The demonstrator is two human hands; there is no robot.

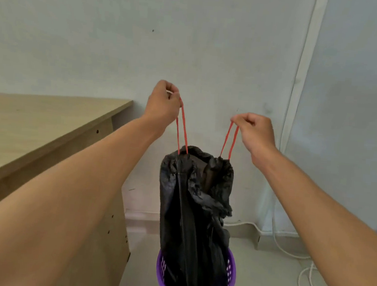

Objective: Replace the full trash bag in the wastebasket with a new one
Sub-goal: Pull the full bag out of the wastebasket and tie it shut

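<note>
Above the wastebasket: black trash bag (195, 202) hanging tall and stretched, upper part lifted out, lower end not yet out of the purple wastebasket (230, 276).
Left hand (163, 105): fingers curled tight round the left loop of the red drawstring (183, 131), raised slightly higher than the other.
Right hand (253, 130): pinching the right loop of the red drawstring, loop taut down to the bag's mouth.
Hands relative to each other: apart, one on each side of the bag's mouth, neither touching the bag's plastic.
Bag mouth: gathered partway, a dark gap open between the two loops.
Step in hand: probably lifting the full bag clear of the basket while cinching it.
Doing it well: pull straight up, both loops rising evenly, to keep the load centred and the basket from tipping or coming along; draw the loops outward to close the mouth before carrying off.
Risk: thin plastic likely to snag on the basket's perforated wall; a slow lift seems safer.
Surroundings: wooden surface (49, 112) at the left, pale wall (192, 40) behind, white cable (303, 273) on the floor at the right.
Brands, labels, writing: none readable on bag, basket or wall.
</note>
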